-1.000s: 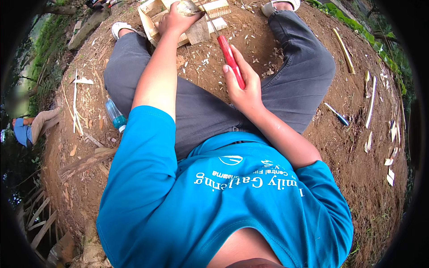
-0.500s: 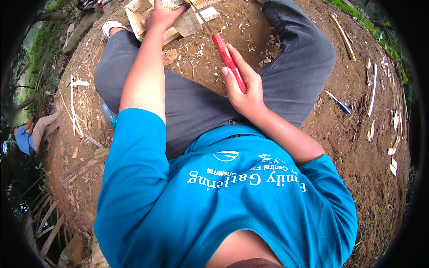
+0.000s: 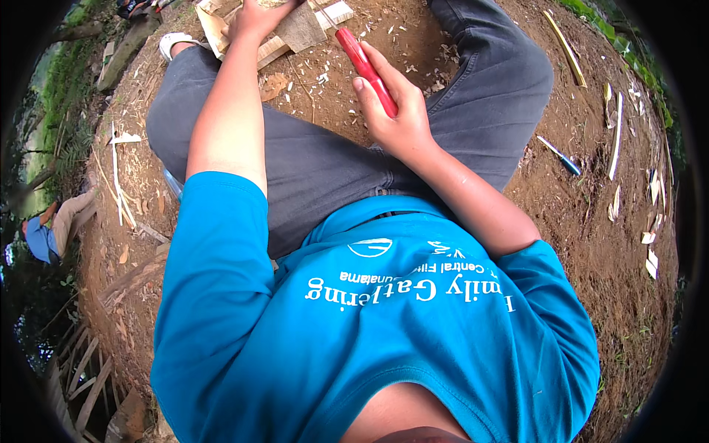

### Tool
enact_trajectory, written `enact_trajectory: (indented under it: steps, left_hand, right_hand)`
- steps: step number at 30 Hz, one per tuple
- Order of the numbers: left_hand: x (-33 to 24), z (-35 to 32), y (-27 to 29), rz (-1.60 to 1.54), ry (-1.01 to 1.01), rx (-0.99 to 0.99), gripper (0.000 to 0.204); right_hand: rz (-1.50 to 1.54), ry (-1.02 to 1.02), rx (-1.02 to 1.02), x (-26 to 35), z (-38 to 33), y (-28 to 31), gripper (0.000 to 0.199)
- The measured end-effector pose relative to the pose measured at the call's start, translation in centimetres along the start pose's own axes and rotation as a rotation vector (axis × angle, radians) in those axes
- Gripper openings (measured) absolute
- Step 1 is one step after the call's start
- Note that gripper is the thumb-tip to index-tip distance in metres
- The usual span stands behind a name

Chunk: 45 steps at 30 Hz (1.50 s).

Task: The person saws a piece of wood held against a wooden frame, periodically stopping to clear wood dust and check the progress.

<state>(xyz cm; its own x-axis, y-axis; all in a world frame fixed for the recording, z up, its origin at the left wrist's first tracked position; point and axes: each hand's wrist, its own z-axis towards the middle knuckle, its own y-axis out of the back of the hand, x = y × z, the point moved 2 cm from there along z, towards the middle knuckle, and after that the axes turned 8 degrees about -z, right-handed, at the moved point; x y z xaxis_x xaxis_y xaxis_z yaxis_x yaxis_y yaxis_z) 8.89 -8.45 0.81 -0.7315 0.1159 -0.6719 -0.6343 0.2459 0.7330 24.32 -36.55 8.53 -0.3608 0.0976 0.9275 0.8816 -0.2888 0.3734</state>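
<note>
Moved: right hand (image 3: 395, 122) and red-handled tool (image 3: 367, 70) now closer in, top centre.
Tool axis: tilted, tip toward upper left (blade barely visible).
Right grip: closed round handle.
Left hand (image 3: 258, 16): gripping wood pieces (image 3: 299, 31), top edge.

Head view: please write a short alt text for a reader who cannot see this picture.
A seated person's right hand grips a red-handled tool, while the left hand rests on wooden pieces lying on bare soil strewn with wood chips. The person wears a blue shirt and grey trousers.
</note>
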Motion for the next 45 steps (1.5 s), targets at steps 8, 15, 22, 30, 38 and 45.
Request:
enact_trajectory:
  steps: [8,15,22,30,38,45]
  left_hand:
    - [-0.6,-0.5,-0.2,0.002,0.024,-0.012,0.094]
    - [-0.2,0.4,-0.4,-0.068,0.004,0.005,0.099]
    - [5.6,3.0,-1.3,0.239,0.015,-0.09,0.114]
    - [4.5,3.2,-2.1,0.162,0.033,-0.039,0.117]
    - [4.6,2.8,-1.7,0.165,0.046,-0.02,0.117]
    - [3.3,2.5,-1.2,0.173,0.039,-0.054,0.117]
  right_hand:
    - [-0.014,0.057,-0.085,-0.3,0.8,-1.0,0.048]
    - [-0.044,0.055,-0.064,-0.3,1.7,-1.8,0.05]
    - [-0.003,0.097,-0.062,0.9,-2.1,0.3,0.054]
    - [0.008,0.099,-0.109,-0.4,3.2,-2.4,0.055]
    - [0.074,-0.028,0.03,0.8,-2.5,1.7,0.057]
    - [-0.001,0.058,-0.096,0.0,4.6,-1.8,0.049]
